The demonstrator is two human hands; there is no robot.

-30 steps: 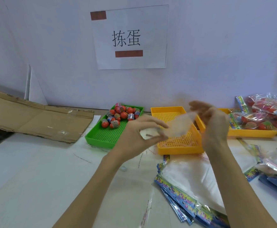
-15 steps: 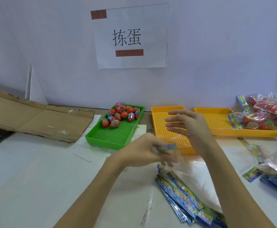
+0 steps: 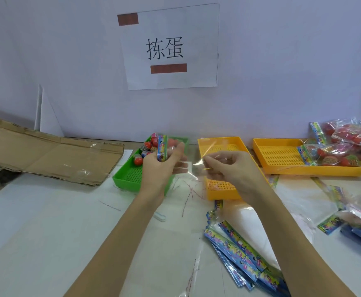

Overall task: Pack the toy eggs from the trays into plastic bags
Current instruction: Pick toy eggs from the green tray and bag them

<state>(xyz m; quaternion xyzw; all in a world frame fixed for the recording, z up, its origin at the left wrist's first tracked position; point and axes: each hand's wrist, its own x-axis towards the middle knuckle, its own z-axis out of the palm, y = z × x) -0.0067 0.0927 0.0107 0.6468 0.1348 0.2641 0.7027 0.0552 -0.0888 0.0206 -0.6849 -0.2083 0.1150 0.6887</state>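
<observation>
My left hand (image 3: 161,166) grips the colourful printed header of a clear plastic bag (image 3: 192,166), held upright in front of the green tray (image 3: 128,175). My right hand (image 3: 228,166) pinches the bag's clear film opposite, over the nearer yellow tray (image 3: 222,188). Several red toy eggs (image 3: 146,150) lie at the far end of the green tray, partly hidden behind my left hand. A stack of flat unused bags (image 3: 239,249) lies on the table by my right forearm.
A second yellow tray (image 3: 282,156) at the right holds filled bags of eggs (image 3: 334,155), with more piled behind. Flattened cardboard (image 3: 46,151) lies at the left. Loose bags and a blue item (image 3: 359,234) sit at the right edge. A paper sign hangs on the wall.
Both hands rose from the bag stack with one bag. My left hand moved left over the green tray holding the header; my right hand now pinches the film.
</observation>
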